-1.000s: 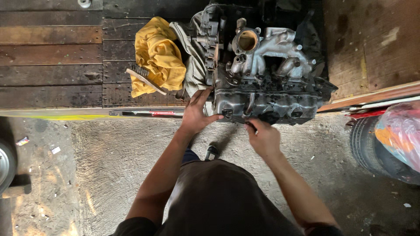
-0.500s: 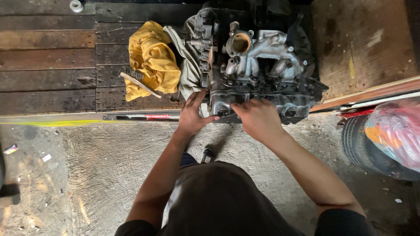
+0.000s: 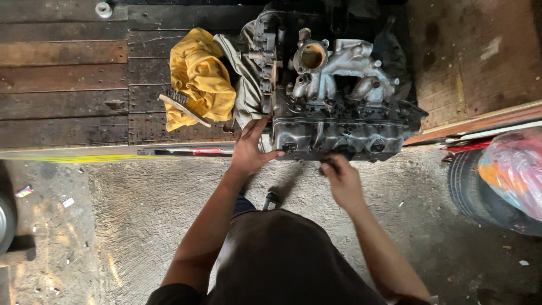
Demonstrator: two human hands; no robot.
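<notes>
A grimy metal engine block (image 3: 339, 96) with an intake manifold on top sits at the edge of a dark wooden platform (image 3: 68, 101). My left hand (image 3: 251, 148) lies flat against the block's near left corner, fingers spread. My right hand (image 3: 340, 178) is below the block's front face, fingers curled around a small dark object that I cannot make out. A yellow cloth (image 3: 197, 79) lies left of the engine with a wire brush (image 3: 183, 108) resting on it.
A grey cloth (image 3: 245, 85) is tucked between the yellow cloth and the engine. A tyre (image 3: 480, 189) with a plastic bag (image 3: 514, 169) on it stands at the right. Rough concrete floor (image 3: 130, 214) lies below. A small white ring (image 3: 103, 9) sits at the platform's far edge.
My right hand reached up to the engine's front face, then drew back down below it. My left hand stayed on the block's corner. The camera view shifted slightly.
</notes>
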